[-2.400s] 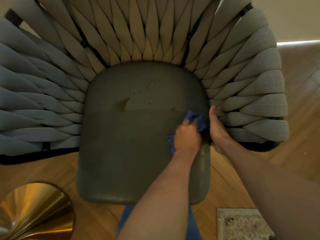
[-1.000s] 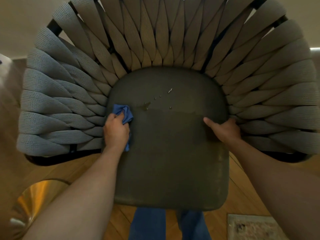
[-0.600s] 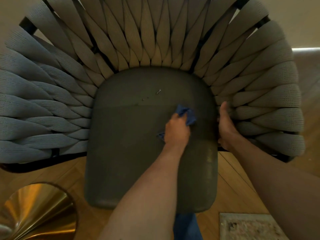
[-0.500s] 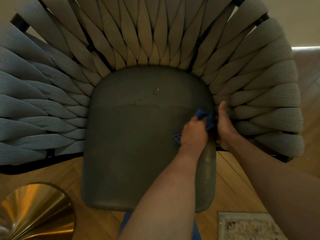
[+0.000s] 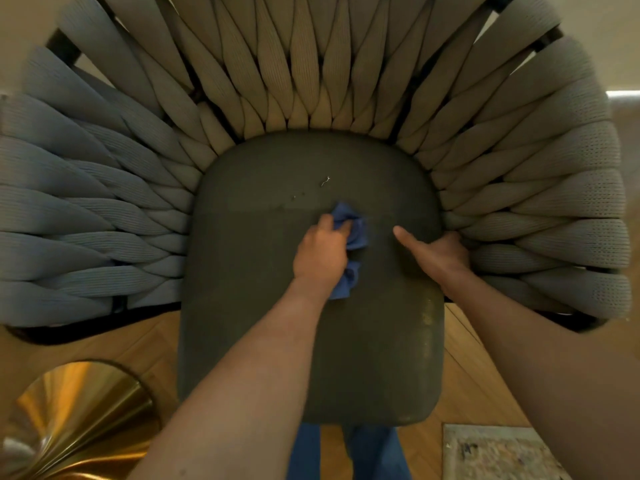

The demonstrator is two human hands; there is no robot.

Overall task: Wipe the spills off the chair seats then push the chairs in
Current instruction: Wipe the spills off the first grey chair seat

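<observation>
A chair with a dark grey seat cushion (image 5: pixel 263 306) and a woven grey and beige rope back (image 5: pixel 304 71) fills the view. My left hand (image 5: pixel 320 252) presses a crumpled blue cloth (image 5: pixel 351 225) onto the middle of the seat. My right hand (image 5: pixel 438 252) grips the seat's right edge, thumb lying on top of the cushion and fingers tucked down beside it. A small white thread and a few tiny specks (image 5: pixel 325 181) lie on the cushion just beyond the cloth.
A shiny brass cone-shaped base (image 5: pixel 69 420) stands at the lower left on the wooden floor (image 5: pixel 485 386). A patterned rug corner (image 5: pixel 498 452) lies at the lower right. My blue trouser legs (image 5: pixel 311 452) show below the seat's front edge.
My left hand swept the cloth from the seat's right edge back to the middle. The brown stain seen earlier on the cushion is gone. My right hand stays on the right edge.
</observation>
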